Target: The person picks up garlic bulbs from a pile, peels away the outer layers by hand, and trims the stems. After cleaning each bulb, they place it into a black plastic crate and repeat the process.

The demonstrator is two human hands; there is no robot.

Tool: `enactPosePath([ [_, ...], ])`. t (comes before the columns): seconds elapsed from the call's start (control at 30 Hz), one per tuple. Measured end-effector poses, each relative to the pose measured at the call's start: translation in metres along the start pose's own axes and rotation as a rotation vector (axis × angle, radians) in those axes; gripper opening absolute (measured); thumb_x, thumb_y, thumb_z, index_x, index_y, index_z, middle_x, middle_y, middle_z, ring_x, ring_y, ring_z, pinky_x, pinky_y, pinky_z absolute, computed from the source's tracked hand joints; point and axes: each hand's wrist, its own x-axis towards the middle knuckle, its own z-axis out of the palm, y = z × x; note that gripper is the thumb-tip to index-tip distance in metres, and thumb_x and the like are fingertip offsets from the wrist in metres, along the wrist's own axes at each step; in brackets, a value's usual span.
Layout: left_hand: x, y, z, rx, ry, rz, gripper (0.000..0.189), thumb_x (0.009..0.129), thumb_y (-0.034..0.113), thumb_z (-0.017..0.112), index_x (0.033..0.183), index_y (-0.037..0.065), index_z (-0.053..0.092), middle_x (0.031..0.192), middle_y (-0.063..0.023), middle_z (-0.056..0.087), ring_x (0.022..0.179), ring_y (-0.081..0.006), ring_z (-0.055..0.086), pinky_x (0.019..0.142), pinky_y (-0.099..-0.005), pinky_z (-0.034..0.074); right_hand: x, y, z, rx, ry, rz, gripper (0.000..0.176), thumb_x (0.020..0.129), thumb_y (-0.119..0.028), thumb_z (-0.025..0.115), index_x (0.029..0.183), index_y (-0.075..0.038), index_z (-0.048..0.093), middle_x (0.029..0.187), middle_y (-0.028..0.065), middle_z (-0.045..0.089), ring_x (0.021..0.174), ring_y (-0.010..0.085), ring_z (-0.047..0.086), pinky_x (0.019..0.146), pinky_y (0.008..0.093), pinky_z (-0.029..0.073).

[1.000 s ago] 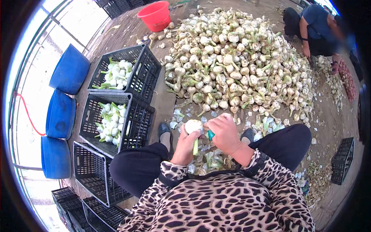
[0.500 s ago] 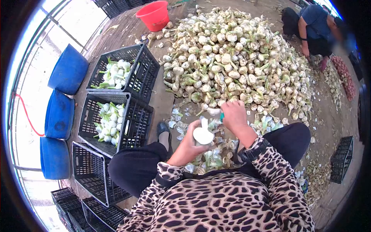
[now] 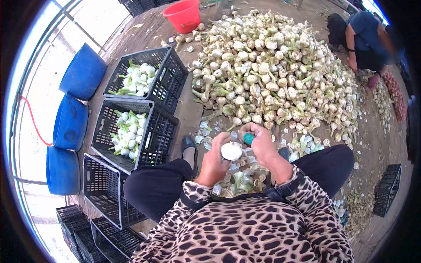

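In my left hand [image 3: 212, 161] is a white, peeled-looking garlic bulb [image 3: 231, 151], the fingers wrapped round its left side. My right hand [image 3: 262, 145] is closed on a small tool with a green handle [image 3: 248, 139], just right of the bulb; the rest of the tool is hidden. Both hands are over my lap, between my bent knees. Loose garlic skins and leaf scraps [image 3: 242, 180] lie on the ground below. Beyond the hands rises a large heap of untrimmed garlic bulbs [image 3: 267, 74], some with green stems.
To the left, two black crates [image 3: 151, 105] hold cleaned garlic, beside another black crate [image 3: 101, 184]. Blue tubs [image 3: 70, 122] line the left wall. A red bucket [image 3: 183, 17] stands behind the heap. At the upper right a person [image 3: 364, 39] crouches near a pile of reddish bulbs [image 3: 394, 96].
The garlic bulb has turned in my left hand, and its stem no longer shows. My right hand has come down and back from the heap's edge, showing more of the green handle.
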Motion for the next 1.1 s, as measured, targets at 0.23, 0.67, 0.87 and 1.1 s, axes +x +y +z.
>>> enactPosePath([
  [0.23, 0.0, -0.013, -0.004, -0.87, 0.133, -0.433, 0.05, 0.079, -0.008, 0.055, 0.125, 0.004, 0.038, 0.111, -0.0104, 0.055, 0.101, -0.0198, 0.056, 0.09, -0.0314, 0.045, 0.011, 0.077, -0.016, -0.828, -0.429, -0.174, 0.028, 0.071, 0.001, 0.055, 0.093, -0.012, 0.066, 0.085, 0.01, 0.067, 0.082, 0.0288, 0.064, 0.071, 0.0399, 0.049],
  [0.67, 0.022, -0.048, -0.063, -1.393, 0.892, -0.519, 0.043, 0.095, 0.046, 0.041, 0.115, 0.008, 0.043, 0.106, -0.0114, 0.06, 0.105, -0.0278, 0.056, 0.086, -0.0358, 0.05, 0.048, 0.148, -0.041, -1.26, -0.723, -0.012, 0.026, 0.075, -0.014, 0.056, 0.099, -0.014, 0.066, 0.093, 0.0167, 0.065, 0.082, 0.0375, 0.062, 0.071, 0.0442, 0.049],
  [0.87, 0.024, -0.051, -0.007, -1.204, 0.475, -0.845, 0.029, 0.095, 0.017, 0.047, 0.123, 0.01, 0.042, 0.11, -0.0057, 0.054, 0.095, -0.0208, 0.056, 0.077, -0.0312, 0.047, 0.125, 0.189, -0.095, -1.286, -0.014, -0.169, 0.041, 0.081, -0.013, 0.056, 0.12, -0.004, 0.051, 0.105, 0.0265, 0.055, 0.091, 0.0419, 0.058, 0.079, 0.0464, 0.048],
  [1.1, 0.045, -0.059, 0.001, -1.131, 0.339, -0.994, 0.034, 0.093, 0.007, 0.045, 0.127, 0.005, 0.039, 0.114, -0.0062, 0.051, 0.094, -0.0183, 0.056, 0.076, -0.0276, 0.046, 0.21, 0.172, -0.133, -1.428, 0.109, 0.21, 0.054, 0.082, -0.007, 0.05, 0.135, -0.01, 0.036, 0.109, 0.0292, 0.053, 0.088, 0.0412, 0.06, 0.075, 0.0457, 0.05],
])
